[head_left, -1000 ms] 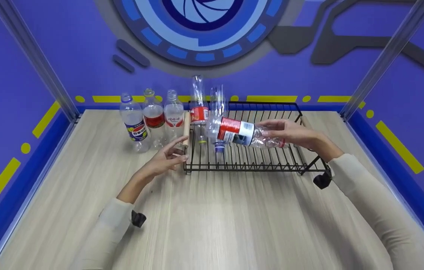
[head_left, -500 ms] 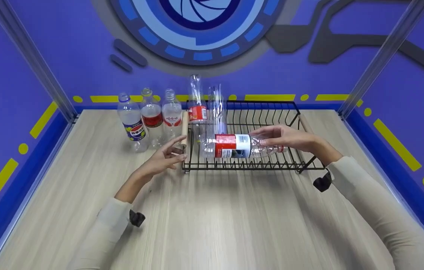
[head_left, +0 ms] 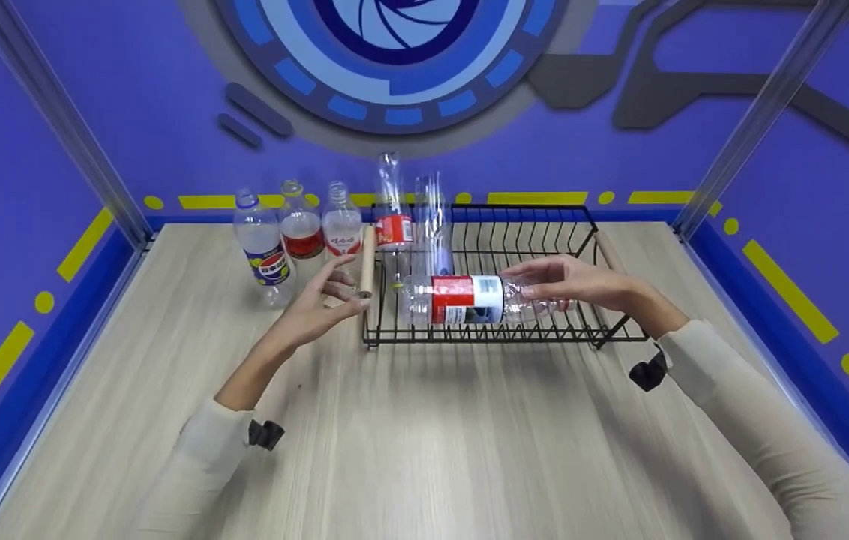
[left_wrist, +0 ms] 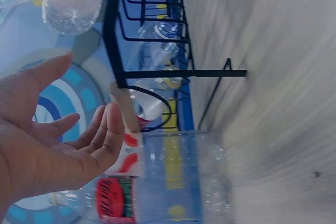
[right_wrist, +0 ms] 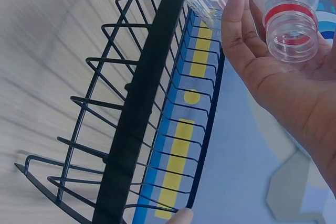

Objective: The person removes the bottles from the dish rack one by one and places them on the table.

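Observation:
My right hand [head_left: 582, 285] holds a clear plastic bottle [head_left: 466, 300] by its neck end. The bottle has a red and white label and lies level across the front of a black wire dish rack [head_left: 484, 341], its base to the left. In the right wrist view, its uncapped mouth [right_wrist: 291, 38] with a red ring shows by the palm. Beside the rack's left wooden handle [head_left: 368, 262], my left hand [head_left: 312, 307] is held with fingers spread and nothing in them. Two other clear bottles, one red-labelled [head_left: 394, 229] and one plain [head_left: 433, 217], lean neck down in the rack.
Left of the rack stand three upright bottles: one blue-labelled [head_left: 268, 266], one red-labelled [head_left: 303, 244] and one white and red [head_left: 342, 232]. A purple printed wall [head_left: 514, 161] rises behind the wooden table [head_left: 424, 450]. A second wooden handle [head_left: 609, 251] sits at the rack's right end.
The right hand's bottle has come down toward the front of the rack and turned from tilted to level. My left hand has shifted slightly left, its fingers spreading wider.

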Demonstrator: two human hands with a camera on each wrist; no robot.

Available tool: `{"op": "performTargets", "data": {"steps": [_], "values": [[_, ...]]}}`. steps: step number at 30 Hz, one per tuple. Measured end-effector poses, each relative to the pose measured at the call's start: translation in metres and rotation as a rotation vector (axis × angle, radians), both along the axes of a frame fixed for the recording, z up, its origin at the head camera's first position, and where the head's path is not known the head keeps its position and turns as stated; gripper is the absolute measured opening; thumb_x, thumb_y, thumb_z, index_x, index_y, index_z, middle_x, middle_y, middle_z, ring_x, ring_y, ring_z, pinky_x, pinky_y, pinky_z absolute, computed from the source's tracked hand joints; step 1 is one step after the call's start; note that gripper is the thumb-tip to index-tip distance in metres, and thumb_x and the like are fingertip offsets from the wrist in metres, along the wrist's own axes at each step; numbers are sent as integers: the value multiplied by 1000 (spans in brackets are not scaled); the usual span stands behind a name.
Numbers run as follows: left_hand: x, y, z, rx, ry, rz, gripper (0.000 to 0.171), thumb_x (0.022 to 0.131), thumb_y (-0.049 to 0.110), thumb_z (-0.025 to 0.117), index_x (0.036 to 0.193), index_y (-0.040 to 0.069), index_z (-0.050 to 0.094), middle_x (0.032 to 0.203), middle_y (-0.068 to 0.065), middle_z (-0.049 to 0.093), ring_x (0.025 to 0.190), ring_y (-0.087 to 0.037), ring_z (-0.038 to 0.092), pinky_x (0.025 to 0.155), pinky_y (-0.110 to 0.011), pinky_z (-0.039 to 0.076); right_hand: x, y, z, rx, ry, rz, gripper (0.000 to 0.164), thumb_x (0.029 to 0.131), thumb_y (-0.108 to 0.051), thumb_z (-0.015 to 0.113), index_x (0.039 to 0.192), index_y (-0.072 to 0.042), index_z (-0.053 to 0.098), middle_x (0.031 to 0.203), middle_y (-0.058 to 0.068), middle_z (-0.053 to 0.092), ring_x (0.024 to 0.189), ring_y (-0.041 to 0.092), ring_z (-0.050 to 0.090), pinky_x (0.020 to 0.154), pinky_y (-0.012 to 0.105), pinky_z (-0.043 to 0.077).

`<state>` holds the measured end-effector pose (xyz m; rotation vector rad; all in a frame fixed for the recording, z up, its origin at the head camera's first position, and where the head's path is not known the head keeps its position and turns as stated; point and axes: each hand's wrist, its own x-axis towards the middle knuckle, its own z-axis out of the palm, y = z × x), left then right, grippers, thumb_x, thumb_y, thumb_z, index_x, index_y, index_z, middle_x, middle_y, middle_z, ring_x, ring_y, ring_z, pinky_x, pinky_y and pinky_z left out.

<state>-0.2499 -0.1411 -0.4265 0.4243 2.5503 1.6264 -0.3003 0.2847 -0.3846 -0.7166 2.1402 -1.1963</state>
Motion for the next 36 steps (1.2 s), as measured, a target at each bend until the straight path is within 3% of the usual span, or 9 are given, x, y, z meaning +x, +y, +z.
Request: {"op": "performTargets", "data": {"steps": [2, 6, 8, 11, 17, 21, 25, 28, 36], "values": [[5, 4, 6, -2, 55, -29, 72, 93, 19, 75, 155, 12, 40, 135, -21, 55, 117, -34, 57, 87, -34, 50, 2, 0, -1, -3, -2, -6, 54, 102, -28, 62, 152, -14, 47, 159, 9, 46, 144, 30, 47, 109, 45, 48], [14, 13, 16, -23, 131, -127, 69, 91, 17, 78, 152, 12, 47, 136, -20, 58, 119, -36, 60, 90, -41, 55, 4, -3, -2, -11, -9, -4, 53, 102, -27, 61, 152, -13, 47, 156, 11, 49, 132, 26, 58, 96, 31, 55], [18, 17, 19, -39, 161, -181, 70, 89, 18, 80, 152, 13, 48, 140, -18, 58, 122, -36, 60, 93, -46, 57, 5, -5, -2, -5, -13, -4, 53, 102, -27, 61, 151, -13, 48, 155, 11, 50, 125, 23, 63, 79, 23, 55], [24, 24, 21, -64, 207, -244, 71, 87, 21, 83, 150, 14, 51, 144, -15, 56, 123, -33, 59, 94, -47, 57, 6, -10, -2, -2, -28, 11, 52, 102, -26, 62, 151, -13, 49, 156, 12, 49, 124, 23, 64, 81, 22, 55], [30, 34, 21, -120, 277, -257, 66, 83, 27, 86, 143, 16, 59, 143, -10, 58, 122, -28, 56, 90, -42, 56, 5, -18, -5, 11, -34, 49, 53, 102, -27, 62, 151, -14, 49, 159, 11, 46, 130, 27, 61, 76, 26, 55], [31, 39, 19, -137, 278, -253, 67, 81, 26, 87, 142, 17, 60, 143, -10, 59, 125, -29, 55, 92, -49, 52, 5, -17, -9, 27, -49, 33, 53, 102, -29, 62, 152, -16, 49, 158, 10, 48, 125, 23, 64, 69, 21, 51], [32, 44, 15, -150, 253, -266, 70, 80, 26, 88, 143, 18, 60, 146, -12, 56, 135, -34, 51, 103, -57, 48, 8, -18, -12, -3, -86, 46, 54, 102, -26, 63, 152, -12, 47, 157, 11, 48, 128, 23, 62, 95, 30, 55], [34, 50, 14, -170, 265, -256, 71, 78, 27, 89, 143, 18, 60, 144, -14, 57, 134, -35, 53, 106, -58, 47, 10, -20, -12, -41, -98, 56, 55, 101, -23, 64, 151, -8, 47, 158, 14, 46, 131, 27, 60, 113, 41, 46], [37, 60, 18, -267, 297, -187, 74, 75, 31, 92, 142, 22, 62, 134, -10, 61, 123, -30, 58, 100, -53, 51, 14, -23, -9, -22, -72, 38, 55, 101, -27, 64, 151, -9, 48, 159, 14, 45, 136, 29, 56, 114, 39, 45]]}}
